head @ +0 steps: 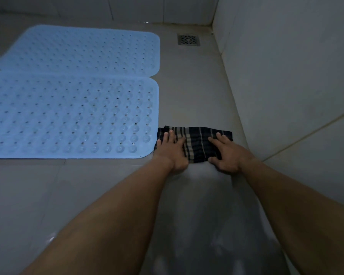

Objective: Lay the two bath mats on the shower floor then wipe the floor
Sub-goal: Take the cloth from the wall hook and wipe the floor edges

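Observation:
Two light blue perforated bath mats lie flat on the grey shower floor [197,92], the far mat [83,50] behind the near mat [68,116], their long edges touching. A dark checked cloth [197,143] lies on the floor just right of the near mat's corner. My left hand [173,149] presses flat on the cloth's left part. My right hand [224,153] presses flat on its right part. Fingers of both hands are spread over the cloth. A darker wet streak runs on the floor from the cloth back toward me.
A square metal drain grate [188,39] sits in the floor near the back right corner. A tiled wall [286,76] rises close on the right, and another tiled wall [127,6] closes the back.

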Tool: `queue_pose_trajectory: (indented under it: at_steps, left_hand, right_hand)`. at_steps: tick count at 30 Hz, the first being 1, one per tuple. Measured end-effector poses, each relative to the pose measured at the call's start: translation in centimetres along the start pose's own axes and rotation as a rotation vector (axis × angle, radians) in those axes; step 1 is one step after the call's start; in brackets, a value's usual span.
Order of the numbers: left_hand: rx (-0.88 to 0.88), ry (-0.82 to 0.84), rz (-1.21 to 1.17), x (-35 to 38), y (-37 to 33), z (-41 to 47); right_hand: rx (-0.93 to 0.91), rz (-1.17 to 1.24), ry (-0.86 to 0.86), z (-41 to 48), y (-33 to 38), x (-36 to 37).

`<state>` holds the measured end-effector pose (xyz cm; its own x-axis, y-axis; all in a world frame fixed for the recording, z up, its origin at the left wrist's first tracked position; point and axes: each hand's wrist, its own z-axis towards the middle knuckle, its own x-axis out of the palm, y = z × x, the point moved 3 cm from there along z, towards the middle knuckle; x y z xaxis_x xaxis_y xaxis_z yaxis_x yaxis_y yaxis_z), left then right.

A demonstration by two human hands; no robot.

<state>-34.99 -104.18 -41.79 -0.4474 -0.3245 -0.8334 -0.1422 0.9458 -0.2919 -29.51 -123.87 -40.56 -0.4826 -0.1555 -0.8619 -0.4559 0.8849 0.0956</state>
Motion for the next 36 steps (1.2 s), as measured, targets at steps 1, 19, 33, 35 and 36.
queue_pose_trajectory:
  at_steps: [1, 19, 33, 35, 36]
  left_hand:
    - [0.014, 0.02, 0.06, 0.1, 0.2, 0.0]
    - [0.208, -0.031, 0.44, -1.3, -0.3, -4.3]
    - [0.127, -0.03, 0.275, 2.6, 1.4, -10.9]
    - [0.13, -0.169, 0.253, 1.9, 1.2, -11.2]
    - [0.13, -0.26, 0.264, 1.4, 0.9, -10.9]
  right_hand:
    - [0.003, -0.013, -0.01, 0.1, 0.0, 0.0]
    - [0.063, -0.035, 0.027, -3.7, 5.0, -0.6]
    - [0.102, 0.044, -0.056, -7.8, 6.7, 2.5]
    - [0.107, 0.076, -0.133, -7.4, 6.5, 2.4]
    - [0.111, 0.085, -0.165, -7.0, 6.4, 2.1]
